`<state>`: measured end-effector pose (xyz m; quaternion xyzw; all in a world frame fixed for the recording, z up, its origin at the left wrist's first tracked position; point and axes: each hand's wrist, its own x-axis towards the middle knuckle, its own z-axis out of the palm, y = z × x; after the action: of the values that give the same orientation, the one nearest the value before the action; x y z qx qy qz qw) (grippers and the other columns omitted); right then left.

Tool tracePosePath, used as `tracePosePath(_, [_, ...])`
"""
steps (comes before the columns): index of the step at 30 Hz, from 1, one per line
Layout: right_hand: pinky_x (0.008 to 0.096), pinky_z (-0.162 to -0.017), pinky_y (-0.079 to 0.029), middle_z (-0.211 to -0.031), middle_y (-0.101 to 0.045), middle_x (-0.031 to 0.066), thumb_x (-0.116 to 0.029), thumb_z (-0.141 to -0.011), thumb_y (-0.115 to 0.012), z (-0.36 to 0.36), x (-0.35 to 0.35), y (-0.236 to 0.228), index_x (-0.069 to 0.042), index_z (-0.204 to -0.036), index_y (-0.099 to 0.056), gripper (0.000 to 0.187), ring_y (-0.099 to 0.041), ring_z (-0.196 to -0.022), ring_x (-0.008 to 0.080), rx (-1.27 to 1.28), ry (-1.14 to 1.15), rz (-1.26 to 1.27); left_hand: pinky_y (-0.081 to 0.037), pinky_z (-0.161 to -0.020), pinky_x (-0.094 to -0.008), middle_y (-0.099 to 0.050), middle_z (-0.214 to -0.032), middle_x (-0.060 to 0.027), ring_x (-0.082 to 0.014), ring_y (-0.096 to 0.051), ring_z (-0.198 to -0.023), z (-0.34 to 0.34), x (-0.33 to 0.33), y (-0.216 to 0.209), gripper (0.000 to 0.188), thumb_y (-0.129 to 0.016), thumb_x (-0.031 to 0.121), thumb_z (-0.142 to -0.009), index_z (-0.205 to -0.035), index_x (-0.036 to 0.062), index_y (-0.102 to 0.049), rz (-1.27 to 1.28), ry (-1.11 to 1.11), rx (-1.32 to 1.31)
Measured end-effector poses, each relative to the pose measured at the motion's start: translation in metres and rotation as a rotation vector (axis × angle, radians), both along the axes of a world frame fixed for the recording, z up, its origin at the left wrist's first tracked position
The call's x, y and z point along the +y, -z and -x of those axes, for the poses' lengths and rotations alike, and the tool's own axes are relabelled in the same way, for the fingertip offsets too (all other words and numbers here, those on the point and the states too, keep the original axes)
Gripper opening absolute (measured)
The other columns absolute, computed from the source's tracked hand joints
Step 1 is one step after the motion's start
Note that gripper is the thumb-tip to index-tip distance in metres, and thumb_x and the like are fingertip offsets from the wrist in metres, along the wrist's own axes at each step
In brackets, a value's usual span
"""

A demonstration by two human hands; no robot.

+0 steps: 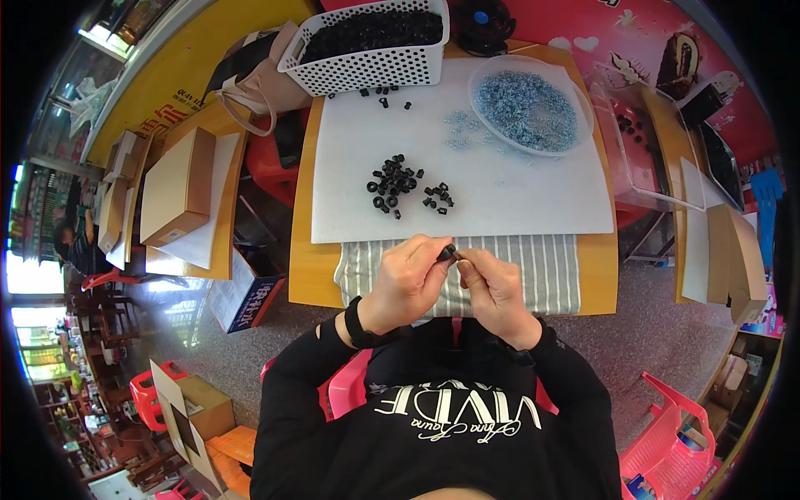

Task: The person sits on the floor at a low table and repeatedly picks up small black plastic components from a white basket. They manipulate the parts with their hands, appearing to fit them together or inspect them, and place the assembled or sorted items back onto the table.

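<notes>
My left hand [410, 279] is closed with a small black plastic part [447, 252] between thumb and forefinger, over the striped cloth [542, 275] at the table's near edge. Fingers pinched, my right hand [493, 287] meets it at the same part; whether it holds a separate tiny piece is too small to tell. Ahead on the white board [500, 208] lies a pile of black parts [393, 182], with a smaller group of black pieces [438, 198] to its right. A round clear tray [533, 108] at the far right holds many small bluish clear pieces; some lie spilled beside it.
A white perforated basket [367, 71] full of black parts stands at the back left, a few parts in front of it. A black fan [483, 25] is behind. To the left are a bag [262, 79] and cardboard box [179, 187]; a clear bin [642, 150] sits right.
</notes>
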<state>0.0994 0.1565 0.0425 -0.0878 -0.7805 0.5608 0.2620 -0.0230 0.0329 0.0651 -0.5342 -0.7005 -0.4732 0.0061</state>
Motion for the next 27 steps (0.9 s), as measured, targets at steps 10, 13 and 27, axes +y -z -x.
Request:
tracePosePath(10, [0.0412, -0.050, -0.042, -0.074, -0.058, 0.0161, 0.000, -0.088, -0.066, -0.002, 0.013, -0.011, 0.000, -0.089, -0.056, 0.010, -0.059, -0.061, 0.0367, -0.036, -0.087, -0.253, -0.045, -0.051, -0.0304, -0.061, -0.077, -0.0141, -0.0228, -0.059, -0.057, 0.005, -0.006, 0.006, 0.027, -0.068, -0.009, -0.078, -0.105, -0.0069, -0.064, 0.024, 0.093, -0.028])
tracePosePath(13, [0.0423, -0.050, -0.042, -0.072, -0.058, 0.0164, -0.002, -0.088, -0.066, -0.002, 0.015, -0.015, -0.001, -0.085, -0.054, 0.012, -0.059, -0.061, 0.0378, -0.051, -0.113, -0.280, -0.044, -0.049, -0.0286, -0.060, -0.074, -0.0119, -0.0187, -0.057, -0.056, 0.007, -0.008, 0.009, 0.027, -0.070, -0.008, -0.077, -0.103, -0.0052, -0.066, 0.022, 0.103, -0.081])
tracePosePath(27, [0.0397, -0.051, -0.043, -0.076, -0.061, 0.0172, 0.003, -0.088, -0.063, 0.004, 0.016, -0.015, 0.001, -0.097, -0.060, 0.010, -0.060, -0.061, 0.0359, -0.013, -0.062, -0.186, -0.043, -0.049, -0.0247, -0.063, -0.074, -0.0079, -0.0121, -0.056, -0.055, 0.002, 0.001, -0.008, 0.024, -0.073, -0.001, -0.077, -0.101, -0.0030, -0.068, 0.051, 0.000, -0.226])
